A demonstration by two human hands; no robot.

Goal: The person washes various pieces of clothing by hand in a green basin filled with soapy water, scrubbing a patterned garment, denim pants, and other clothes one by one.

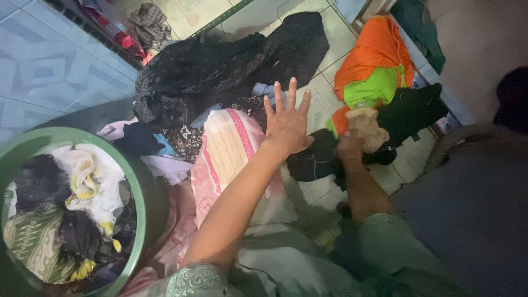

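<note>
Left hand (287,122) spread wide, all fingers fanned, palm down just above the pink-and-cream striped woven cloth (228,148); nothing gripped. Right hand (350,146) closed round a small tan fuzzy cloth bundle (366,127), lifted slightly off the heap. Bundle soft and nubbly, towel-like. Striped cloth smooth, thin, rumpled into a ridge, lying mid-floor between tub and dark clothes.

Whole pile carried by pale square-tiled floor (324,104). Toward the floor's far edge: large black lacy sheer garment (209,71), crumpled and matte. Toward the far right corner: bright orange and lime-green synthetic garment (371,71), slick-looking, draped partly over a raised ledge. Just beside the right hand: black knit garment (412,110), slumped.

At the near left corner: round green plastic wash tub (144,192), holding wet knotted laundry in white suds. Dry heap apparently kept beside the tub for sorting within arm's reach; judged, not confirmed. Bluish tiled wall (49,66) behind the tub.
</note>
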